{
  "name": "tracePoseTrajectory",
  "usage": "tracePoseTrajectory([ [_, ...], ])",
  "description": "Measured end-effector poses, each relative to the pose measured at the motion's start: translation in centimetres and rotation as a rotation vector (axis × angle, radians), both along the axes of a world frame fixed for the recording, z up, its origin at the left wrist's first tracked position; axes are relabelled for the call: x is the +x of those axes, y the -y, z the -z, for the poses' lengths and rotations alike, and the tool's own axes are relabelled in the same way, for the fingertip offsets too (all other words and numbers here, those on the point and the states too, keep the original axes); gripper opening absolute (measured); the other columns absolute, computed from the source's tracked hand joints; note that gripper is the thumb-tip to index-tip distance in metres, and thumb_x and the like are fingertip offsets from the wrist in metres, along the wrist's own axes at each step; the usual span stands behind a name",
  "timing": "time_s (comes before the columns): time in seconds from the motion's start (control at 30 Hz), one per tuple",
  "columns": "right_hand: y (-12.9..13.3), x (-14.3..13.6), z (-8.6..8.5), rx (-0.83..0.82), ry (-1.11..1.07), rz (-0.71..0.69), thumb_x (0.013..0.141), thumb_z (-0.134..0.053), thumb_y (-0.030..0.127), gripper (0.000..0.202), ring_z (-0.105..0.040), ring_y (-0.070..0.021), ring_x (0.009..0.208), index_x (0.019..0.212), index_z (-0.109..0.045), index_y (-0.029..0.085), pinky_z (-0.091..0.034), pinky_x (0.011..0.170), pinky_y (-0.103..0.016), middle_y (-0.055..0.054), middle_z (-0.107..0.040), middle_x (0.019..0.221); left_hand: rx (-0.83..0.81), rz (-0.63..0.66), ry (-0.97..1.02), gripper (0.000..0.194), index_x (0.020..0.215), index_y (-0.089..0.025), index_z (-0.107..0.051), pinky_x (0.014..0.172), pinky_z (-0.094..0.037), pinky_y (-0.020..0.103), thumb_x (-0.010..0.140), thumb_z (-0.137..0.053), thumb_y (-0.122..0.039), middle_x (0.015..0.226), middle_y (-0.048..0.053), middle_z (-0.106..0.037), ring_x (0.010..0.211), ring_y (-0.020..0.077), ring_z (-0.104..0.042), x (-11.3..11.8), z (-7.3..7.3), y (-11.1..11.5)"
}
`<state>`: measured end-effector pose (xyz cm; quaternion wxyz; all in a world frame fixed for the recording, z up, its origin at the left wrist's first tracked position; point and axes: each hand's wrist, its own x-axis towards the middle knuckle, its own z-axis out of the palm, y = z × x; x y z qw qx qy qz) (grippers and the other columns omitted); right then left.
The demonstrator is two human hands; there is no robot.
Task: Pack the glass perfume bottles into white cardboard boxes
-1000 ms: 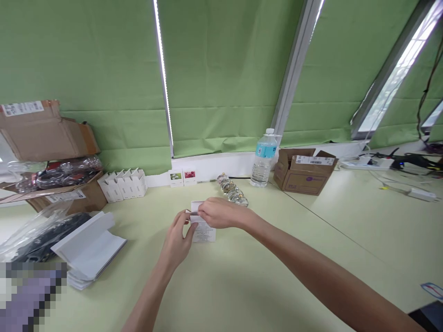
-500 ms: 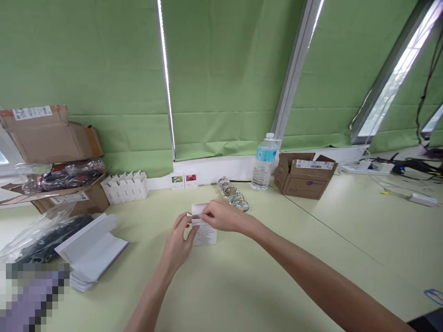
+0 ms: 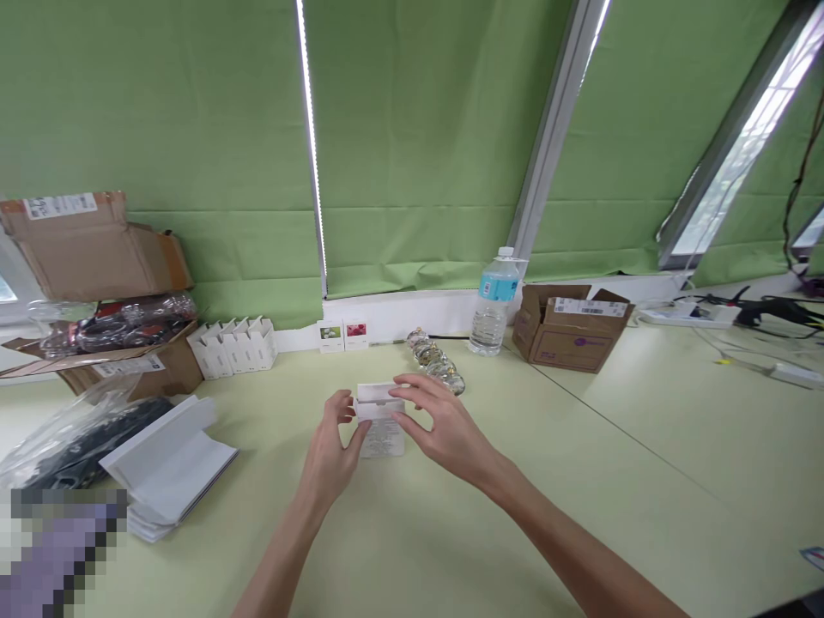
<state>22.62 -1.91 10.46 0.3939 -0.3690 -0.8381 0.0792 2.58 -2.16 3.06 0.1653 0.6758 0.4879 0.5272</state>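
Head view: left hand (image 3: 331, 451) and right hand (image 3: 454, 433) pinch the white box (image 3: 379, 412), right now opened wider.

The left hand (image 3: 331, 448) and right hand (image 3: 449, 427) hold a small white box (image 3: 378, 411) at its opposite sides.

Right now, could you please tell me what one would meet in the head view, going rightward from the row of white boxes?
White boxes → green-picture card → small box → bottle → purple-printed carton → power strip.
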Motion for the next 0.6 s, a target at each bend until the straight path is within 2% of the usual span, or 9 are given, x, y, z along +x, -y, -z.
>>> tracePoseTrajectory([
  [0.1,-0.3,0.2,1.9,-0.04,-0.076,0.074,0.085,-0.057,0.035,0.037,-0.053,-0.0249,0.111,0.121,-0.058,0.027,-0.05,0.088,-0.042,-0.008,-0.058,0.122,-0.004,-0.019,0.012,0.039,0.121,-0.024,-0.041,0.085,-0.051,0.04,0.087,-0.055,-0.036,0.115,0.009,-0.056,0.097,0.0195,-0.062,0.1,-0.2,0.1],
  [0.2,-0.5,0.4,2.8,-0.042,-0.079,0.094,0.084,-0.06,0.034,0.026,-0.051,-0.0255,0.115,0.108,-0.065,0.027,-0.046,0.094,-0.045,-0.007,-0.057,0.122,-0.005,0.006,-0.003,0.032,0.117,-0.024,-0.044,0.086,-0.052,0.039,0.088,-0.053,-0.035,0.116,0.007,-0.055,0.098,0.0183,-0.061,0.2,-0.2,0.1],
  [0.27,-0.4,0.6,3.0,-0.029,-0.076,0.085,0.084,-0.06,0.032,0.02,-0.05,-0.0254,0.117,0.102,-0.067,0.027,-0.043,0.098,-0.046,-0.007,-0.057,0.123,-0.006,0.018,-0.008,0.029,0.115,-0.025,-0.046,0.086,-0.052,0.038,0.088,-0.052,-0.035,0.114,0.007,-0.057,0.098,0.018,-0.061,0.2,-0.2,0.0],
  [0.47,0.5,0.9,3.4,-0.07,-0.121,-0.007,0.088,-0.055,0.031,0.027,-0.056,-0.0228,0.11,0.114,-0.062,0.028,-0.047,0.094,-0.041,-0.006,-0.063,0.116,0.04,0.057,-0.043,0.024,0.112,-0.025,-0.054,0.086,-0.053,0.038,0.09,-0.049,-0.033,0.112,0.007,-0.057,0.101,0.019,-0.059,0.2,-0.3,0.1],
  [0.6,0.6,0.8,3.6,-0.168,-0.117,-0.033,0.087,-0.055,0.031,0.033,-0.058,-0.0221,0.104,0.12,-0.056,0.027,-0.05,0.088,-0.039,-0.006,-0.063,0.115,0.047,0.063,-0.054,0.022,0.109,-0.026,-0.059,0.086,-0.053,0.036,0.089,-0.051,-0.031,0.114,0.007,-0.056,0.106,0.0193,-0.056,0.2,-0.6,0.3],
])
